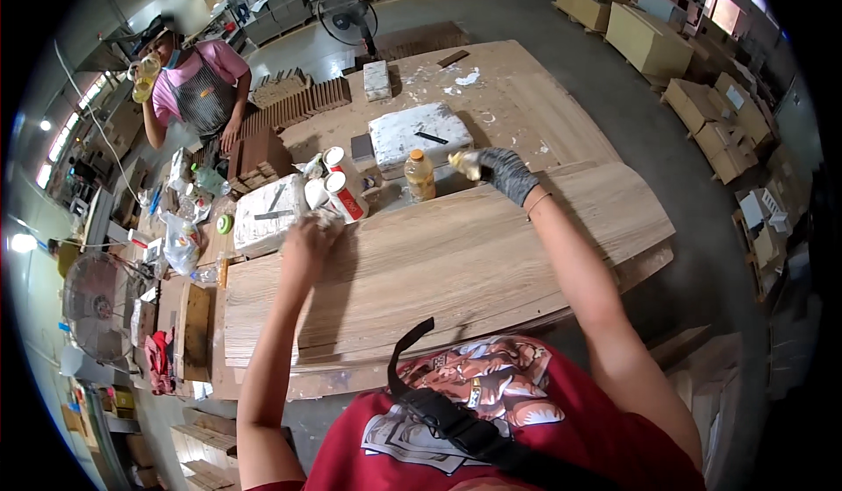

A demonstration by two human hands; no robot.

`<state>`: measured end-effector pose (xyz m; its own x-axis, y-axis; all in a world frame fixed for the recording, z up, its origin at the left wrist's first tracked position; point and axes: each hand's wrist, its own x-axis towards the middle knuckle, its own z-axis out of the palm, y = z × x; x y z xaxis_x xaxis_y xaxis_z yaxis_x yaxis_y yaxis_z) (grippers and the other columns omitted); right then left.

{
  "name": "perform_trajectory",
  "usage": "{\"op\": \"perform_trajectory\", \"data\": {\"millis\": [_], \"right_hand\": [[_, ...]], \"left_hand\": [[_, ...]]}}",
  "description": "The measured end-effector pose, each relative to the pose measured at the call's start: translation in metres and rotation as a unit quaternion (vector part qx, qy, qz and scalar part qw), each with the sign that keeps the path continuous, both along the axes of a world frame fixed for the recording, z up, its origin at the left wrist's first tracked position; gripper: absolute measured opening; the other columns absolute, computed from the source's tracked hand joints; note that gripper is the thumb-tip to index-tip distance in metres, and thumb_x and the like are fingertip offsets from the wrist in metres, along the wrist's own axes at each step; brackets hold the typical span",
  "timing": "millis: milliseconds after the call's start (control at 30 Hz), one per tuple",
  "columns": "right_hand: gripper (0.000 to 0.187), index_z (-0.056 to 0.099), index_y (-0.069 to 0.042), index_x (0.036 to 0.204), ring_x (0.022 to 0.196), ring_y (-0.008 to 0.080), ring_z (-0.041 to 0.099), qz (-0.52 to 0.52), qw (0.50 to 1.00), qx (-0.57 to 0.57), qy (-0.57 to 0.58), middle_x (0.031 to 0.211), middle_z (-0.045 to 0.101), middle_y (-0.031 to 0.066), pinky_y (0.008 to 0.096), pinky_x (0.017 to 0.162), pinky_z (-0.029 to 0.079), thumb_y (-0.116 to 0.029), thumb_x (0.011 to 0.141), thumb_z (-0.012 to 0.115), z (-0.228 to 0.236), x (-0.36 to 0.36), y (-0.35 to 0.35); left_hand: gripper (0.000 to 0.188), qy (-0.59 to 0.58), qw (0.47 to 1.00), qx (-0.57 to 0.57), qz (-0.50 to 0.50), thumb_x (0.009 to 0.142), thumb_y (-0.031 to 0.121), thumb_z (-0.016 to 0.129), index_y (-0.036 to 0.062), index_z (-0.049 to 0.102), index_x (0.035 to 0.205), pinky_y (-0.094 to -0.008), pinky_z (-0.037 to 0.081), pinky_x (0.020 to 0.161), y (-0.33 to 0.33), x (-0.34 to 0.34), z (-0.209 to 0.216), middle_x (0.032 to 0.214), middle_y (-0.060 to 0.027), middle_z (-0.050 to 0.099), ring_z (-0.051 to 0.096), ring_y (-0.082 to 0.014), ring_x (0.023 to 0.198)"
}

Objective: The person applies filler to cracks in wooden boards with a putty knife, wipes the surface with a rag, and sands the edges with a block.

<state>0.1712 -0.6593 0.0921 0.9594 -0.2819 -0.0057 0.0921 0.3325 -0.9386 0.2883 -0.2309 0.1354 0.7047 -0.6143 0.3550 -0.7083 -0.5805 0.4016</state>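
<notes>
Wood-grain boards (438, 272) lie across the bench in front of me. My bare left hand (309, 243) is closed at the boards' far edge, against a crumpled whitish rag (328, 218), beside white-and-red cans (346, 196). My right hand (506, 173) wears a grey knit glove and is held above the boards' far edge. Its fingers are closed by something small and yellowish-white (465, 164) that I cannot make out. Left of it stands a bottle with an orange cap (419, 177). Behind lies a white-smeared block (419, 136) with a dark flat tool (431, 137) on top.
Another smeared block (266, 215) bears flat tools. Brown wood pieces (260, 157) are stacked on the far left, where a co-worker in an apron (206, 96) drinks from a bottle (146, 78). Fans (101, 305) stand left and far back. Cardboard boxes (649, 39) line the right floor.
</notes>
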Motion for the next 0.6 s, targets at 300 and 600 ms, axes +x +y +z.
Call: {"op": "perform_trajectory", "data": {"millis": [300, 600], "right_hand": [[0.039, 0.074, -0.002, 0.081, 0.064, 0.0291, 0.064, 0.025, 0.686, -0.723, 0.075, 0.075, 0.069, 0.0163, 0.0379, 0.065, 0.053, -0.04, 0.076, 0.074, 0.023, 0.048, 0.057], [0.028, 0.075, -0.006, 0.084, 0.07, 0.0304, 0.067, -0.024, 0.762, -0.637, 0.114, 0.079, 0.07, 0.0151, 0.037, 0.067, 0.053, -0.033, 0.076, 0.074, 0.064, -0.005, 0.033]], "left_hand": [[0.031, -0.051, 0.997, 0.049, 0.009, 0.086, 0.014, 0.058, 0.0003, 0.061, 0.114, -0.0462, 0.044, 0.094, 0.002, -0.018, -0.015, 0.125, -0.016, 0.056, 0.049, -0.0382, 0.115], [0.035, -0.062, 0.998, 0.013, 0.028, 0.084, 0.013, 0.06, 0.0034, 0.063, 0.117, -0.0449, 0.044, 0.095, -0.004, -0.024, -0.016, 0.123, -0.0141, 0.058, 0.052, -0.0373, 0.112]]}}
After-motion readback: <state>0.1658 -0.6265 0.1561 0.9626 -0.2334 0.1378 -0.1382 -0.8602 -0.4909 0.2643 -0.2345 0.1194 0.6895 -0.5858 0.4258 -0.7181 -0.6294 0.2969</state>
